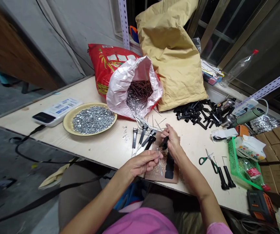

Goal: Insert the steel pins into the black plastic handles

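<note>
A thin metal rod [160,168] is pinched between the thumb and fingers of my left hand [143,162], over a brown board [152,176] at the table's front edge. My right hand [171,139] is closed around a black plastic handle [164,143], just above and to the right of the rod. Dark squares [169,169] lie along the board's right side. Left of my hands, several black handles with rods [143,132] rest side by side. Small metal pieces [125,138] are scattered beside them.
A yellow dish [66,125] of metal washers stands left, by a white scale [57,112]. Behind are a red sack [101,65] of rods and a brown paper bag [176,65]. A black handle pile [198,112], scissors [209,160] and a green basket [234,162] lie right.
</note>
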Demonstrator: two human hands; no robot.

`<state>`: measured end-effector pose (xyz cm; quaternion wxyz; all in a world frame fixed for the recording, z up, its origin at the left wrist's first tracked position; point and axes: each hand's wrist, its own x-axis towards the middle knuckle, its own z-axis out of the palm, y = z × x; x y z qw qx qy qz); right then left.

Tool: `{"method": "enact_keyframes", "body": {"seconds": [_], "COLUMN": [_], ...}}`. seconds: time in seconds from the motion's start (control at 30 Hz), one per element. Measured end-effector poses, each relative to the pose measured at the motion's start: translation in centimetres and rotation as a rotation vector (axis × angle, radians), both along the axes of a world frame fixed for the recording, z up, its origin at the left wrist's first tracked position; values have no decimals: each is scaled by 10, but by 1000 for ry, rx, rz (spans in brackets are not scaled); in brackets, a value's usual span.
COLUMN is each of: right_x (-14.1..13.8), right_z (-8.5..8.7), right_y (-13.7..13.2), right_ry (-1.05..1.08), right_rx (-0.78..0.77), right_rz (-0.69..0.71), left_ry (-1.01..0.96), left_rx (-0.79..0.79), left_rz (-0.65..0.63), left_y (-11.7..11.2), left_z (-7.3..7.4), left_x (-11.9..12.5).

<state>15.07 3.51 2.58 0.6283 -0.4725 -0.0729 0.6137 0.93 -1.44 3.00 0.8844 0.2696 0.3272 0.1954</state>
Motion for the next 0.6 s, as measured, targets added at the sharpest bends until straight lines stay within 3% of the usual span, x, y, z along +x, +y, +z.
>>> {"method": "enact_keyframes", "body": {"seconds": [0.1,0.2,0.37,0.6], "right_x": [13,20,20,12], "right_z": [-1,-11,-27,-27], "right_y": [3,6,15,24], "right_ry": [-48,-37,-33,-74], "right_rx": [87,68,76,133], "right_rz": [-145,-117,-112,-84], "left_ry": [45,132,299,407], "left_rx": [203,409,715,1023], "left_rz": [415,722,778,803], "left_y": [-3,-8,-13,-4], "left_z": [6,9,11,17], "left_x": [0,4,8,9]}}
